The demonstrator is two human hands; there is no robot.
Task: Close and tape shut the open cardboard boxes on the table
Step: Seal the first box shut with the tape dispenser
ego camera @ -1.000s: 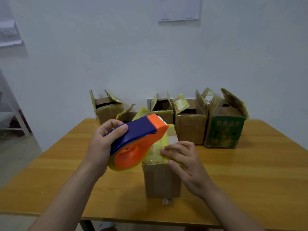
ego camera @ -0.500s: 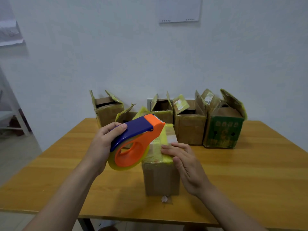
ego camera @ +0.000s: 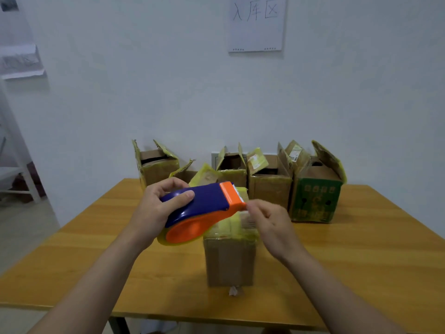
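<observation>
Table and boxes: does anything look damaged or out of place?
The open boxes at the back have ragged flaps edged with yellow tape, and a crumpled scrap lies against the near box.

Hidden behind my dispenser
My tape dispenser [ego camera: 202, 208] hides the near box's [ego camera: 228, 259] far top and most of a low box [ego camera: 185, 173] behind it; the fingertips of my right hand [ego camera: 269, 225] blur at its tip, so I can't tell whether they pinch anything.
</observation>
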